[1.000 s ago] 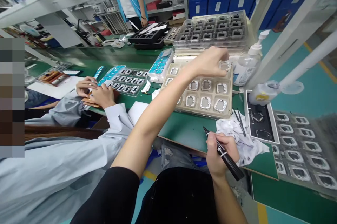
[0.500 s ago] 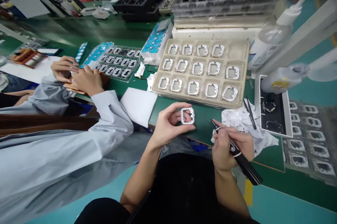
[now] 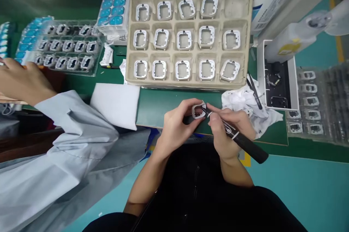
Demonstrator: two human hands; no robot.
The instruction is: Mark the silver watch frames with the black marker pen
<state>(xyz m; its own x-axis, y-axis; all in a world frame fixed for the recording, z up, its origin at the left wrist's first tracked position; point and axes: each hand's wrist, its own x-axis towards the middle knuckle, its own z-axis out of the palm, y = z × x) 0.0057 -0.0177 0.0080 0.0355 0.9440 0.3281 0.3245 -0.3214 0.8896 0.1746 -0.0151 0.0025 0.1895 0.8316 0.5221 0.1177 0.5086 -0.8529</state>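
Note:
Between the thumb and fingers of my left hand (image 3: 177, 125) is a small white square frame (image 3: 194, 111) with rounded corners, held tilted above the table's front edge. My right hand (image 3: 231, 126) grips a black marker pen (image 3: 245, 145) like a writing tool. The pen's dark tip is at the right side of the frame; whether it touches cannot be made out. Beyond my hands lies a beige moulded tray (image 3: 188, 86) with similar white frames in its compartments. Its far right compartment holds none.
Right of my hands are a crumpled white cloth (image 3: 265, 119), black tweezers (image 3: 255, 92) and a white box (image 3: 293, 79) with a bottle (image 3: 291, 43). Clear trays of frames (image 3: 311, 101) stand farther right. A white foam sheet (image 3: 116, 103) and a co-worker's sleeve (image 3: 81, 134) are left.
The pen has moved left and its tip has come to the frame. My left hand has turned the frame more edge-on. The camera view has tilted down and shifted.

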